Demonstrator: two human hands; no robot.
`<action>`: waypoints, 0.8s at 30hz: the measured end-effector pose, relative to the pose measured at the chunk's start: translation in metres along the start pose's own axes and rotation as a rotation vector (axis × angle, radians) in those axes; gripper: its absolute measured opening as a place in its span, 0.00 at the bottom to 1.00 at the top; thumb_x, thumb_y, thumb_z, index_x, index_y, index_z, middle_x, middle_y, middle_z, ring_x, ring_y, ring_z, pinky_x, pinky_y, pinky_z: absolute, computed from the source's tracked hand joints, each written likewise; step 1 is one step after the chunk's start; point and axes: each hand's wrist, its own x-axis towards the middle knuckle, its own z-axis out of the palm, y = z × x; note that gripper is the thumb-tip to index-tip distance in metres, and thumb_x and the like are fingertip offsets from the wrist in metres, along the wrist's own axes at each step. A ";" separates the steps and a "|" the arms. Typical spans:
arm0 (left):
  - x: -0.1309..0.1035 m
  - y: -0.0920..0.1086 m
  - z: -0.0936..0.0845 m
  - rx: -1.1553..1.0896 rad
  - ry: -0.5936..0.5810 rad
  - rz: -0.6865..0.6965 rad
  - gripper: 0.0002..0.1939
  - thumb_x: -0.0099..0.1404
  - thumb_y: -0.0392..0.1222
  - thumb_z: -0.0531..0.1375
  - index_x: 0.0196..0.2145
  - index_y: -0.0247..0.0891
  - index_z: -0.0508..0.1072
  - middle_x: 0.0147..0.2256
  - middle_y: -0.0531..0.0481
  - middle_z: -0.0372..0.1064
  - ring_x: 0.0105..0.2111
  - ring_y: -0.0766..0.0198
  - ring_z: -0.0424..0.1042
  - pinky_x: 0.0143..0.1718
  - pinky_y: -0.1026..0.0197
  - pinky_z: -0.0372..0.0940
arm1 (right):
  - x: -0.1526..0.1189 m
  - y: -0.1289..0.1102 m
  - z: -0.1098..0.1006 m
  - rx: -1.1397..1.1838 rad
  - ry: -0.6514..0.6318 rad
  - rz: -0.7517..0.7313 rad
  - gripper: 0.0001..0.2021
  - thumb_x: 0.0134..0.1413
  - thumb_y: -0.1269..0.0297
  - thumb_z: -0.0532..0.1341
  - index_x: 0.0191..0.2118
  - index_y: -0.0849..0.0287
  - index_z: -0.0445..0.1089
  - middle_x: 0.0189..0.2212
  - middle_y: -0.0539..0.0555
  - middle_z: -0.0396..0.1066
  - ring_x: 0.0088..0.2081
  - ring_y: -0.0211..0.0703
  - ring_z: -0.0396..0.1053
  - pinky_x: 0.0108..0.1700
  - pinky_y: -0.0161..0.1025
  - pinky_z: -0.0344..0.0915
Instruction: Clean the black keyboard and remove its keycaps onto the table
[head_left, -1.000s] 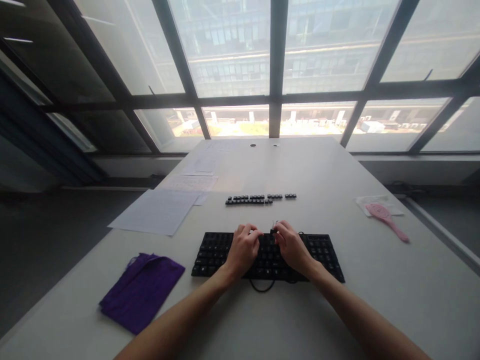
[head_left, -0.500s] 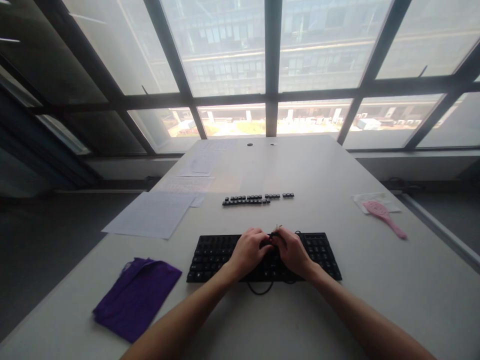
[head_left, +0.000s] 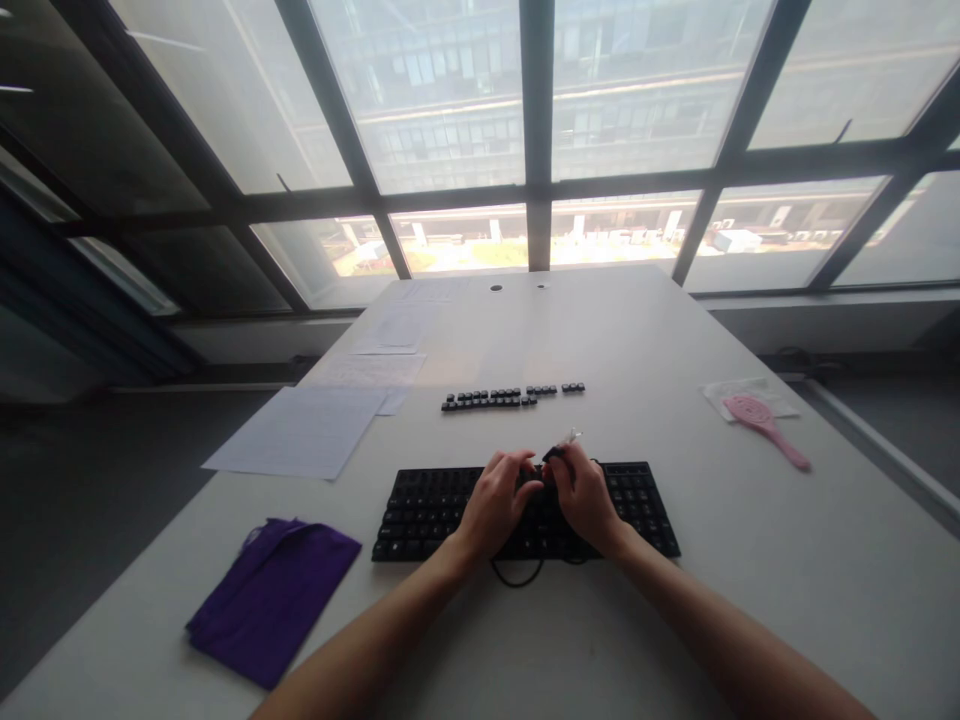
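Observation:
A black keyboard (head_left: 427, 505) lies across the near part of the white table, its cable looping out below the front edge. My left hand (head_left: 495, 502) rests over the keyboard's middle, thumb and forefinger apart, with no object visible between them. Beside it, my right hand (head_left: 585, 495) pinches a small black keycap (head_left: 553, 453) just above the keyboard's back edge. A pale, thin item (head_left: 574, 436) sticks up from the same fingers; its shape is too small to make out. Beyond the keyboard stand rows of loose black keycaps (head_left: 491, 399).
On the white table (head_left: 600, 340), paper sheets (head_left: 296, 430) lie at the left, with a folded purple cloth (head_left: 274, 600) nearer me. A pink hairbrush (head_left: 765, 428) rests partly on a white wipe (head_left: 781, 398) at the right. Large windows rise behind the table.
My right hand has lifted slightly, and the black keycap and pale item in its fingers show more clearly. The view has shifted a little.

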 end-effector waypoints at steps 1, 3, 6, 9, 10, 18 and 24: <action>0.000 0.000 0.000 0.020 -0.015 0.027 0.13 0.70 0.41 0.59 0.52 0.43 0.69 0.43 0.47 0.72 0.44 0.58 0.68 0.48 0.56 0.67 | 0.000 0.000 0.000 0.005 0.005 0.015 0.06 0.67 0.62 0.53 0.38 0.54 0.63 0.27 0.50 0.73 0.30 0.44 0.72 0.36 0.39 0.64; 0.001 0.002 0.000 0.067 -0.061 0.083 0.10 0.72 0.40 0.58 0.50 0.45 0.71 0.44 0.47 0.72 0.45 0.57 0.67 0.49 0.54 0.66 | 0.000 0.000 0.001 0.006 0.018 0.042 0.06 0.67 0.62 0.52 0.38 0.54 0.62 0.26 0.48 0.72 0.28 0.43 0.71 0.34 0.39 0.64; 0.000 0.006 -0.002 0.100 -0.074 0.103 0.09 0.72 0.39 0.56 0.46 0.46 0.75 0.45 0.46 0.71 0.46 0.56 0.68 0.49 0.53 0.67 | 0.002 -0.002 0.000 0.030 0.036 0.072 0.06 0.67 0.62 0.52 0.38 0.54 0.61 0.24 0.47 0.71 0.26 0.42 0.70 0.33 0.38 0.63; 0.005 0.008 -0.008 0.072 0.017 0.061 0.07 0.71 0.42 0.59 0.43 0.45 0.76 0.44 0.45 0.70 0.45 0.56 0.69 0.47 0.54 0.68 | 0.004 -0.003 0.000 0.083 0.052 0.091 0.06 0.68 0.62 0.52 0.38 0.54 0.61 0.24 0.47 0.71 0.26 0.42 0.71 0.34 0.38 0.64; 0.010 0.008 -0.011 0.042 0.050 0.041 0.06 0.70 0.43 0.60 0.42 0.44 0.77 0.43 0.45 0.71 0.43 0.57 0.69 0.47 0.54 0.68 | 0.004 -0.003 0.000 0.102 0.061 0.098 0.06 0.68 0.61 0.51 0.38 0.54 0.61 0.24 0.47 0.72 0.26 0.42 0.71 0.34 0.38 0.65; 0.105 -0.031 0.008 0.006 0.068 -0.030 0.03 0.66 0.39 0.64 0.36 0.39 0.79 0.35 0.49 0.76 0.33 0.62 0.71 0.41 0.58 0.67 | 0.006 0.000 0.002 0.173 0.075 0.106 0.07 0.68 0.60 0.51 0.37 0.54 0.60 0.24 0.47 0.71 0.26 0.40 0.71 0.34 0.37 0.65; 0.140 -0.056 0.045 0.248 -0.067 0.056 0.04 0.64 0.41 0.66 0.36 0.41 0.80 0.36 0.49 0.78 0.40 0.56 0.72 0.47 0.54 0.65 | 0.006 0.002 0.002 0.169 0.071 0.087 0.05 0.68 0.63 0.51 0.40 0.54 0.61 0.24 0.47 0.71 0.26 0.41 0.71 0.35 0.37 0.65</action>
